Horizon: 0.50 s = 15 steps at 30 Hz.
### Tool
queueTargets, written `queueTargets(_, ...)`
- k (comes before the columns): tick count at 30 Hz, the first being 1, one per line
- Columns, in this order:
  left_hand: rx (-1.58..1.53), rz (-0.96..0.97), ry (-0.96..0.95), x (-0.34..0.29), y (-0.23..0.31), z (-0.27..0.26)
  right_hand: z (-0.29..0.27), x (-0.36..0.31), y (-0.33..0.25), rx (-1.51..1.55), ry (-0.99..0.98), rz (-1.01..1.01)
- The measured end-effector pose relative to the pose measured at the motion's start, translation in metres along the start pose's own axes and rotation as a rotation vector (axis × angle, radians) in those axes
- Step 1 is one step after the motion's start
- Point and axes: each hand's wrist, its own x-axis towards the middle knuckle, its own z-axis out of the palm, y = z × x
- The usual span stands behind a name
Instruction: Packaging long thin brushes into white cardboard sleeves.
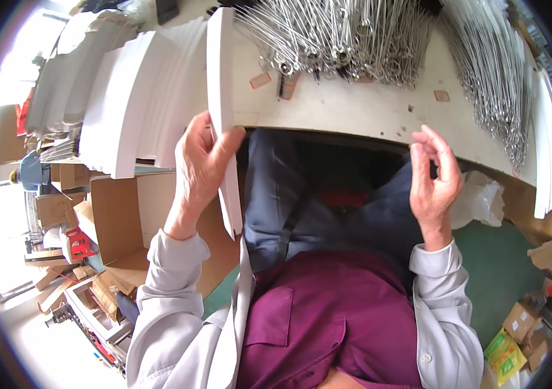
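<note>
The person's left hand (203, 155) grips a long white carton (220, 71), thumb on the side nearer the right hand and fingers around the opposite side; the carton lies lengthwise through that grasp, its far end reaching beyond the left hand over the pale worktable (334, 110), its near end coming back past the wrist toward the lap; the right hand (435, 178) holds nothing, its palm turned inward and its fingers loosely bent, well apart from the carton and just on the near side of the table edge; beyond and between the two hands lies a broad heap of thin metal rods with looped ends (347, 39), while a second bundle of metal rods (496, 78) lies beyond the right hand and farther out; small reddish tags (260, 80) are scattered on the tabletop between the heap and the hands; just outward of the left hand stand rows of white cartons (136, 97), with an open cardboard box (117, 214) lower down on that side; outward of the right hand are a crumpled whitish plastic bag (483, 201) just beside it and, farther off, a stack of white strips (551, 149) at the table's end.
</note>
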Motion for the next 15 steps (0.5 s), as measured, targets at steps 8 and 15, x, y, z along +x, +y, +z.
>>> queueTargets(8,0.751,0.01,0.237,0.095,-0.005,-0.016,0.018,0.047,0.048,-0.336,0.047,-0.115)
queueTargets(15,0.913,-0.074,0.09,0.125,0.033,0.017,0.019,0.047,0.044,-0.44,0.065,-0.252)
